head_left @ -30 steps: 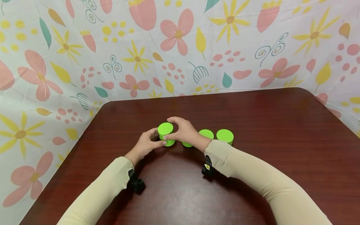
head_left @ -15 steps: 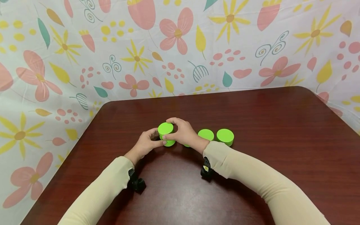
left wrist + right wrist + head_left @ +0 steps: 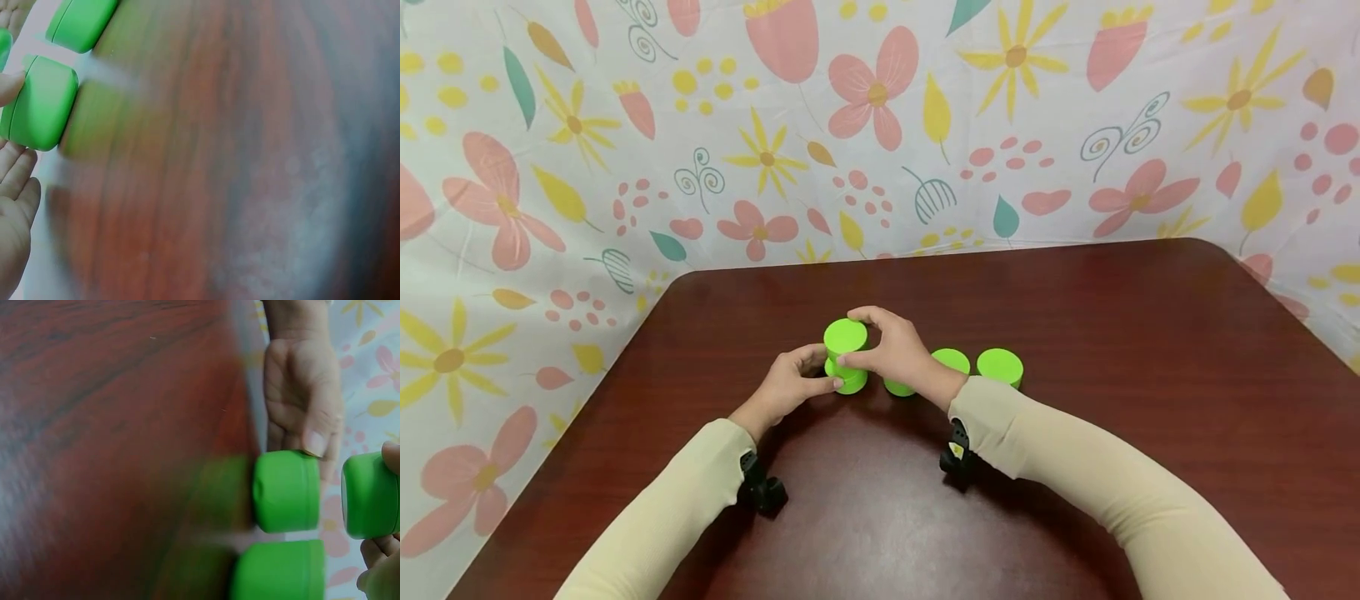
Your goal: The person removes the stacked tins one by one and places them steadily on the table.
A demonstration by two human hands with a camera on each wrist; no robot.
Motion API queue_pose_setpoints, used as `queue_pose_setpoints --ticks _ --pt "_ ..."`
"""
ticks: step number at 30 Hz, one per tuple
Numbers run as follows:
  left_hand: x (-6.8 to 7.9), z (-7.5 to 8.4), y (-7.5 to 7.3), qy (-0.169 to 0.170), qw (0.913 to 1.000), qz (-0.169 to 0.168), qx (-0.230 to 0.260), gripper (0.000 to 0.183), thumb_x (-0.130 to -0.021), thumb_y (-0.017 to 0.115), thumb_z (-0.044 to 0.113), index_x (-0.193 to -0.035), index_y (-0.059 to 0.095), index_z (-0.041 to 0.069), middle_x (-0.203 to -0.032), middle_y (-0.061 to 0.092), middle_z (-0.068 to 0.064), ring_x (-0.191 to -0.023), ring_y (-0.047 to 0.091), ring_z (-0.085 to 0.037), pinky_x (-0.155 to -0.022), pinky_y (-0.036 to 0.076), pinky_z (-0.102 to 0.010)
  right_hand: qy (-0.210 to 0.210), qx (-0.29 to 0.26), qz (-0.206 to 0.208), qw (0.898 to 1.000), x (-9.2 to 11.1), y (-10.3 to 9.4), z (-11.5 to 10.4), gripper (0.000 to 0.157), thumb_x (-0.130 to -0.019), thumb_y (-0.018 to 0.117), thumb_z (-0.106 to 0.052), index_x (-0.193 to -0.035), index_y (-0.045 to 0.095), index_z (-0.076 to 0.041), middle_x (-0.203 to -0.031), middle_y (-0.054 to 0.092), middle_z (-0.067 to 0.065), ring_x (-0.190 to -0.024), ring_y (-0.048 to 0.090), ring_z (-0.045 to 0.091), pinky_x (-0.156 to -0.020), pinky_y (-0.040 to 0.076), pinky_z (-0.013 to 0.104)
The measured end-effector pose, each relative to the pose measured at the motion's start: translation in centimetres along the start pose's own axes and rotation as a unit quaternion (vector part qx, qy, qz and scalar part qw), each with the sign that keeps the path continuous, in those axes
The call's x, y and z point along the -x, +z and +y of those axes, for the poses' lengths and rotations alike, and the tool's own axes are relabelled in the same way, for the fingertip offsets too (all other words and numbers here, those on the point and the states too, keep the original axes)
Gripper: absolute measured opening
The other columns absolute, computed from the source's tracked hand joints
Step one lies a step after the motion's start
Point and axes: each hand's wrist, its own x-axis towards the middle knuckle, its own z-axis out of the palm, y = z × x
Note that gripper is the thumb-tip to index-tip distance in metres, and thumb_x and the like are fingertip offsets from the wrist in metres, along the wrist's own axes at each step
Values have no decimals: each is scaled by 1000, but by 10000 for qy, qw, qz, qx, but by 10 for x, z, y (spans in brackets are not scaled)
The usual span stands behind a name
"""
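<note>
My left hand (image 3: 786,385) holds a round green container (image 3: 852,384) that stands on the table, thumb on its near side and fingers behind. Directly above it, my right hand (image 3: 895,348) grips a second round green container (image 3: 846,336) between thumb and fingers. In the right wrist view a gap shows between the raised container (image 3: 370,495) and the lower container (image 3: 286,491), where my left thumb touches the lower one's edge. A seam runs round the lower container (image 3: 45,106) near its top in the left wrist view.
Several more green containers stand to the right: one partly behind my right hand (image 3: 898,388), another beyond my wrist (image 3: 951,359), and one at the row's end (image 3: 1000,365). The dark wooden table (image 3: 865,500) meets a flower-print cloth (image 3: 880,167) at its back.
My right hand has lifted the upper container slightly, away from the lower one on which it appeared to sit. My left hand has stayed on the lower container.
</note>
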Motion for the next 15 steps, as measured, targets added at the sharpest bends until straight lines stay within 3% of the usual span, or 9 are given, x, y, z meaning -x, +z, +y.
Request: queue_pose_setpoints --ticks 8,15 --pt "1 6 -1 -57 9999 -5 113 50 -81 71 9 -127 53 4 -127 56 -15 -121 50 -28 -97 42 -42 155 52 61 9998 4 -21 -12 62 -74 78 -26 -129 51 -14 -128 54 0 -114 48 19 -92 43 38" --pt "-2 -1 1 -7 9997 0 227 50 -79 71 5 -126 54 3 -124 58 -16 -119 51 -27 -98 42 -41 293 25 32 9996 13 -40 -10 63 -75 78 -29 -130 50 -17 -131 51 -2 -118 46 19 -93 42 40"
